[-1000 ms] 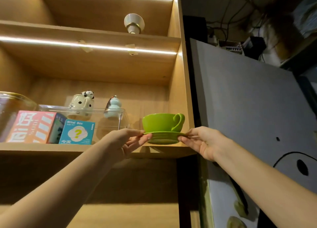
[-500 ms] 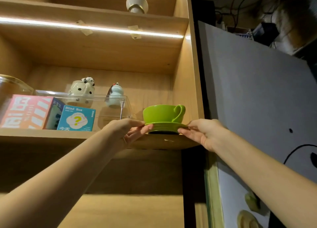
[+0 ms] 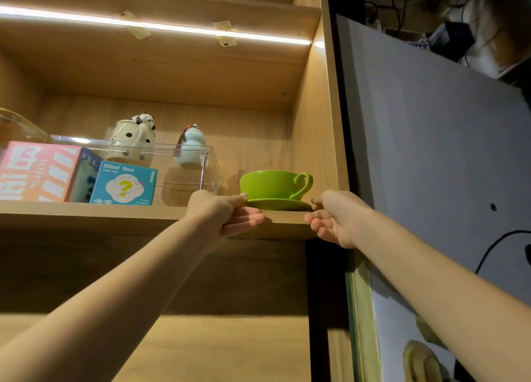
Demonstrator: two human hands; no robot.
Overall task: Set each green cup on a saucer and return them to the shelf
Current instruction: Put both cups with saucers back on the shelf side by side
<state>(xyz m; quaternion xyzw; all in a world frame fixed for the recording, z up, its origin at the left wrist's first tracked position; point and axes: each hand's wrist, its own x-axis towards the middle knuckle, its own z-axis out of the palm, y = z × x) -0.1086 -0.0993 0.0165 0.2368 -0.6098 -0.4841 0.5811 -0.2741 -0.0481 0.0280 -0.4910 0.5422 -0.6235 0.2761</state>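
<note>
A green cup stands upright on a green saucer, handle to the right. The saucer rests on the front right end of the wooden shelf. My left hand pinches the saucer's left rim, thumb on top and fingers below the shelf edge. My right hand pinches the right rim the same way.
Left of the cup stand a clear plastic bin, a blue Blind Box and a pink box. A spotted mug and a pale blue gourd figure are behind. The cabinet side wall is close on the right.
The cup and saucer have come down from above the shelf edge onto the shelf board. Both hands moved forward with it and keep their hold on the rim.
</note>
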